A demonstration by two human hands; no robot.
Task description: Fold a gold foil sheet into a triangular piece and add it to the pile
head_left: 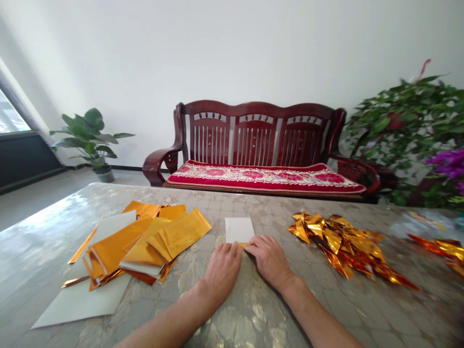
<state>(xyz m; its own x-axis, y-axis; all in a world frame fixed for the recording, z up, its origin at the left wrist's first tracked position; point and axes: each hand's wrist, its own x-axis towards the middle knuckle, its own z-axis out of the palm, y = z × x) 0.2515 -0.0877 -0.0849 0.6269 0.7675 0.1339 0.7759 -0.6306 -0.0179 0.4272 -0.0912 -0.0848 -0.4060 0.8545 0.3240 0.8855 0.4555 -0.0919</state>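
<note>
A small sheet of paper, white side up, lies on the table in front of me. Along its near edge runs a narrow gold strip, apparently the paper's other side folded over. My left hand has its fingers bent together on the left end of that strip. At the right end, my right hand is closed with its fingertips on the edge, pressing it. Part of the near edge is hidden beneath the fingers. To the left lies a loose pile of gold paper sheets. Folded shiny gold foil pieces are heaped on the right.
The table has a glossy patterned cover. White sheets stick out under the gold pile. A clear plastic bag and more foil pieces are at far right. Behind stand a wooden bench and potted plants.
</note>
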